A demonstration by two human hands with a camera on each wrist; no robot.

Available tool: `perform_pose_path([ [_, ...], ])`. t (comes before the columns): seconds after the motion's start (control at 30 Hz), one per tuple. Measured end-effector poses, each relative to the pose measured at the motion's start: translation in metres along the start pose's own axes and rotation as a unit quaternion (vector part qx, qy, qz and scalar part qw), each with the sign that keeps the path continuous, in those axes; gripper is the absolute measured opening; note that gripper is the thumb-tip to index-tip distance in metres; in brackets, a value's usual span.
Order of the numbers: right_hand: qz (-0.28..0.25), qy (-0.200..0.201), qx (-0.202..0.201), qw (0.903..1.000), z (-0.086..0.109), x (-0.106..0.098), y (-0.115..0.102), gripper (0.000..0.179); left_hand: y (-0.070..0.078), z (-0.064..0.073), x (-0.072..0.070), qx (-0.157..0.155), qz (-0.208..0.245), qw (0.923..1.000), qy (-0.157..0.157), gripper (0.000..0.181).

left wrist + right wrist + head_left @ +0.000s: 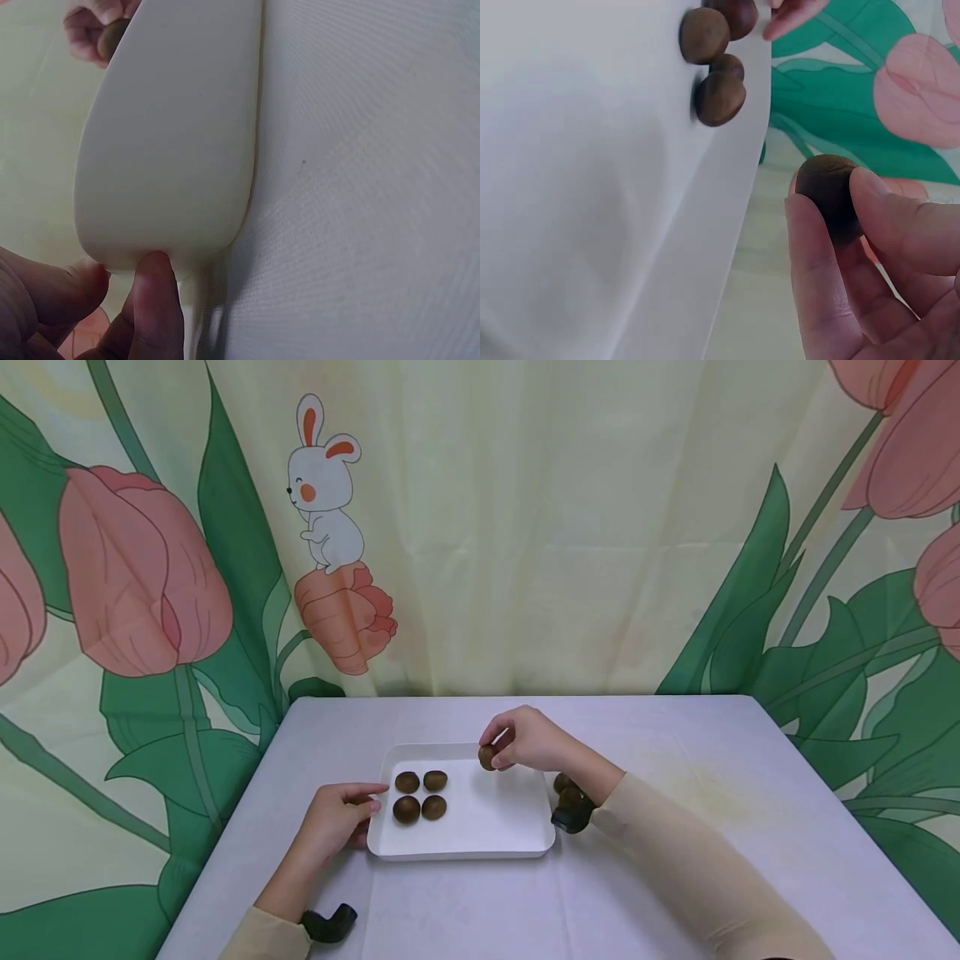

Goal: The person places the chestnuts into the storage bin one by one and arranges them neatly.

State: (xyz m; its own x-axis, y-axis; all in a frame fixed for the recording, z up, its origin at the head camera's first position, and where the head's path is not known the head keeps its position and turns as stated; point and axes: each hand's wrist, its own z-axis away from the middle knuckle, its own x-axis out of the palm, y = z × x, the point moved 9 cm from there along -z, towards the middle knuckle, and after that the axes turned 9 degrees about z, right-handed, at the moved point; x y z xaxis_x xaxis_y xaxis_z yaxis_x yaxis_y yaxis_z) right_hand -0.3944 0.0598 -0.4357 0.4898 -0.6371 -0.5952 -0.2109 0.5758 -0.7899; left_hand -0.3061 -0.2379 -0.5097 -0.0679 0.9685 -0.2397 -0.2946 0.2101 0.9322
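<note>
Beige sleeve [697, 868] nearest; right hand [528, 739] pinches one chestnut [487, 757] between thumb and fingers above white tray [495, 822]; left hand [336, 814], fingers loosely extended, touches tray's left end; four chestnuts [407, 810] inside, toward left.

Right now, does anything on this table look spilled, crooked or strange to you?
One thing: a faint yellowish patch on the pale cloth, just past the right sleeve, looks odd because the cloth around it is plain; it may be a stain. The four nuts in the tray sit neatly in two rows.
</note>
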Motion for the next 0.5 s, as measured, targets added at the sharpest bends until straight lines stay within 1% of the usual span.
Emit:
perform_pose_path([
  [0.2, -0.001, -0.017, -0.007, 0.9998, -0.011, 0.015, -0.008, 0.027, 0.001, 0.0, 0.001, 0.004, -0.005, 1.0, -0.003, 0.032],
  [0.4, -0.023, -0.046, -0.006, 0.9986, -0.022, 0.033, -0.01, 0.029, 0.0, 0.0, 0.001, 0.001, -0.008, 1.0, -0.003, 0.033],
  [0.5, -0.015, -0.059, -0.002, 0.9981, -0.025, 0.041, -0.01, 0.029, -0.001, 0.0, 0.0, -0.001, -0.012, 0.9999, 0.0, 0.033],
])
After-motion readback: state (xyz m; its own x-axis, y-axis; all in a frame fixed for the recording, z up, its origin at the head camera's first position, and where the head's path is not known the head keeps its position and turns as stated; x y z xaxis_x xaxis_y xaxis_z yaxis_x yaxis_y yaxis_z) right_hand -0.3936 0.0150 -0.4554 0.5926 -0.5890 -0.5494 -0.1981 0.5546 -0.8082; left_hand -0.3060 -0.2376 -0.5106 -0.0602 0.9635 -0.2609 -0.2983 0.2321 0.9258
